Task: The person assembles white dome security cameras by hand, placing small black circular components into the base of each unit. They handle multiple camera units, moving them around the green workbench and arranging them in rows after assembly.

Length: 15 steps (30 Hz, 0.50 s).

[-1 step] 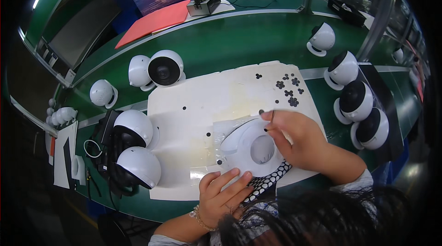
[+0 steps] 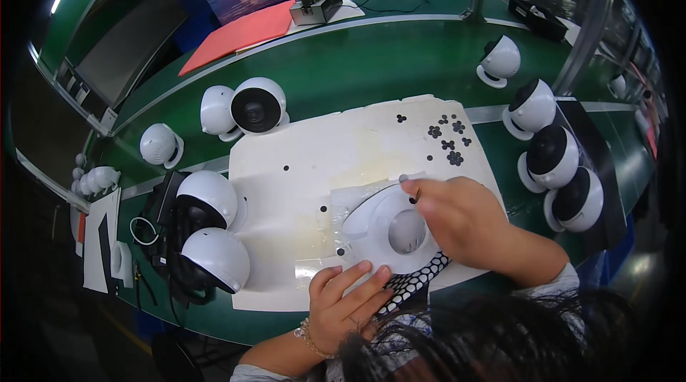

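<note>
A white ball-shaped camera (image 2: 368,242) lies in front of me with its round foot turned up, a grey disc (image 2: 407,230) in the middle of the foot. At its upper edge, my right hand (image 2: 464,221) is pinched, with a small round grey pad (image 2: 404,178) at the index fingertip; the thumb is mostly hidden. My left hand (image 2: 350,302) rests with outstretched fingers on the near edge of the camera and on a black sheet with white round holes (image 2: 414,282). Clear plastic (image 2: 343,203) lies under the camera.
Loose black pads (image 2: 455,158) are scattered on the white board (image 2: 271,217). Similar cameras stand left (image 2: 216,257), at the back left (image 2: 257,107) and along the right (image 2: 550,157). Black cables (image 2: 161,217) lie at left. A metal box (image 2: 314,3) and red sheet (image 2: 236,35) are at the back.
My right hand's fingertips have shifted slightly and the thumb has gone behind the fingers. The pad at the index fingertip now looks lighter. My left hand keeps its place.
</note>
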Each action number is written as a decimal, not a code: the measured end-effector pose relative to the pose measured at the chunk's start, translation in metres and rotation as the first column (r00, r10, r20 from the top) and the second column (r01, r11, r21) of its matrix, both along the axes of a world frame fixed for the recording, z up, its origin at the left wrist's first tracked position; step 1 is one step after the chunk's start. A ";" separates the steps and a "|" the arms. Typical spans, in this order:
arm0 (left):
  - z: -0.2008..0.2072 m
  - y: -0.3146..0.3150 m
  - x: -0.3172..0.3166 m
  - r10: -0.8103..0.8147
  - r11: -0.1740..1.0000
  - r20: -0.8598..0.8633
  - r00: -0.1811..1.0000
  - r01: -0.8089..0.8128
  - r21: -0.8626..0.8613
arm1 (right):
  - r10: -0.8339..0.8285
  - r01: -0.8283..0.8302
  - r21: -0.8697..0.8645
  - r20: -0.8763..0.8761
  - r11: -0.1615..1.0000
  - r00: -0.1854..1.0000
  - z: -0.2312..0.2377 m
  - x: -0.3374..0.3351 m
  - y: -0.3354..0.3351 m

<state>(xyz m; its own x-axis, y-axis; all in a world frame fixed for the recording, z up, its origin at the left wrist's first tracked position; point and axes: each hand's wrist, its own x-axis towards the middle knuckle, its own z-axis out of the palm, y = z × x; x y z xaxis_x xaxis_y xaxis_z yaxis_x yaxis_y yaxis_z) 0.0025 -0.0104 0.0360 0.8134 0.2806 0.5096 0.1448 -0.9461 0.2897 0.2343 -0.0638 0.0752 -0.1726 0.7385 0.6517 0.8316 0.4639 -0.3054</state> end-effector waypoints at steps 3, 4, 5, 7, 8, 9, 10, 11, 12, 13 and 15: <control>-0.003 0.000 0.001 0.001 1.000 0.052 0.999 -0.001 -0.004 | -0.098 0.078 0.130 0.151 0.988 0.984 0.008 -0.006 -0.003; -0.004 0.000 0.001 -0.002 1.000 0.077 0.997 0.002 -0.007 | -0.124 0.112 0.124 0.088 0.986 0.988 0.013 -0.008 -0.002; -0.005 0.000 0.001 0.003 1.000 0.089 0.996 -0.002 -0.008 | -0.148 0.144 0.116 0.025 0.983 0.989 0.016 -0.010 -0.001; -0.006 -0.002 0.003 0.006 1.000 0.109 0.994 -0.005 -0.011 | 0.004 -0.017 -0.056 -0.222 0.998 0.975 0.009 -0.010 0.003; -0.006 -0.002 0.004 0.008 1.000 0.119 0.993 -0.006 -0.014 | 0.063 -0.113 -0.125 -0.350 0.986 0.935 0.004 -0.009 0.006; -0.006 -0.002 0.005 0.005 1.000 0.124 0.992 -0.003 -0.019 | 0.082 -0.140 -0.136 -0.364 0.981 0.928 0.001 -0.011 0.010; -0.005 -0.002 0.006 0.002 1.000 0.129 0.992 0.001 -0.025 | 0.100 -0.166 -0.147 -0.377 0.975 0.921 -0.002 -0.015 0.015; -0.005 -0.002 0.006 -0.001 1.000 0.129 0.992 0.004 -0.023 | 0.117 -0.192 -0.157 -0.391 0.969 0.913 -0.002 -0.017 0.018; -0.005 -0.003 0.006 0.003 1.000 0.129 0.992 0.000 -0.023 | 0.118 -0.201 -0.174 -0.397 0.964 0.910 -0.002 -0.018 0.019; -0.006 -0.003 0.005 0.006 1.000 0.129 0.992 -0.003 -0.023 | 0.119 -0.210 -0.191 -0.402 0.959 0.908 -0.001 -0.019 0.020; -0.005 -0.003 0.004 0.006 1.000 0.118 0.993 -0.002 -0.030 | 0.112 -0.217 -0.237 -0.391 0.947 0.913 0.000 -0.019 0.020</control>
<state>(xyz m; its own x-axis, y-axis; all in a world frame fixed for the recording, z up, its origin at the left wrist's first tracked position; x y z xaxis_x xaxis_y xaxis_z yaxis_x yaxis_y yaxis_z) 0.0069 -0.0130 0.0306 0.7467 0.3002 0.5935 0.1113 -0.9362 0.3335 0.2149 -0.0433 0.0750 -0.0940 0.8766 0.4719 0.5537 0.4399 -0.7070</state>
